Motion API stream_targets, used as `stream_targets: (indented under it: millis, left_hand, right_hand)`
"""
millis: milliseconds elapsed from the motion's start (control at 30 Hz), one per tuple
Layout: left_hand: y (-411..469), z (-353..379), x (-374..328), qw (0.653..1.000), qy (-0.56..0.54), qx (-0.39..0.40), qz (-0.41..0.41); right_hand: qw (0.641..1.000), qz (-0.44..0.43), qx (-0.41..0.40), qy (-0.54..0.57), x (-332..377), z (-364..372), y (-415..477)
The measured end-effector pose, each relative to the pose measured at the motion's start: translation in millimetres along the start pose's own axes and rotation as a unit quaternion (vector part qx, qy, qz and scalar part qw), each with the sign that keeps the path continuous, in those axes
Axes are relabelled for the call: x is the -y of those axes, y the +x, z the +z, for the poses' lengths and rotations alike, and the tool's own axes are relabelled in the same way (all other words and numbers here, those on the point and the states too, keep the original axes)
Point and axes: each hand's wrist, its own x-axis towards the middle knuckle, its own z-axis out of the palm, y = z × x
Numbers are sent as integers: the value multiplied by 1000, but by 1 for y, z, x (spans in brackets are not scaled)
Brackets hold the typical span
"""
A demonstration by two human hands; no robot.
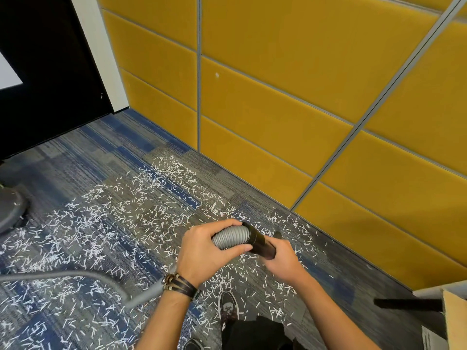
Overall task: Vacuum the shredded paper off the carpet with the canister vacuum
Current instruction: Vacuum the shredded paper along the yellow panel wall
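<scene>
two joined parts are held above the carpet (75, 157): the grey hose (231, 237) is gripped by the curled left hand (202, 251), the black tube (260, 242) by the curled right hand (281, 260). paper shreds (121, 215) are strewn over the carpet up to the yellow wall (278, 97).

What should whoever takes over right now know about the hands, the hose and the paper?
Left hand grips the gray hose near its end; right hand grips the black cuff on that end, hiding its tip.
The hose trails left across the carpet. A black tube lies on the floor at the right, near a cardboard box.
Done: no cleared patch shows. Left: shredded paper covers the carpet from the yellow wall to the shoe.
</scene>
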Motion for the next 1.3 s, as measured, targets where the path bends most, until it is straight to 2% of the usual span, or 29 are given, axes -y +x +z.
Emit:
stream_targets:
  millis: [300,567,700,867,1100,1300]
  left_hand:
    - [-10,2,3,999,-21,34,-9]
    - [-9,-6,3,1000,-1,-30,-5]
    - [-5,-7,3,1000,26,-17,6]
    - [6,-5,6,1000,7,9,-2]
    - [29,-2,-6,999,18,-18,20]
    - [50,5,-12,999,37,3,32]
  right_hand:
    - [1000,-1,-2,-8,-8,9,-15]
    - [1000,-7,9,-26,10,3,4]
    - [1000,-10,20,-5,13,6,16]
    - [1000,-14,8,6,7,9,18]
    - [1000,-16,-13,2,2,-10,33]
    - [1000,-10,-11,15,-3,-17,54]
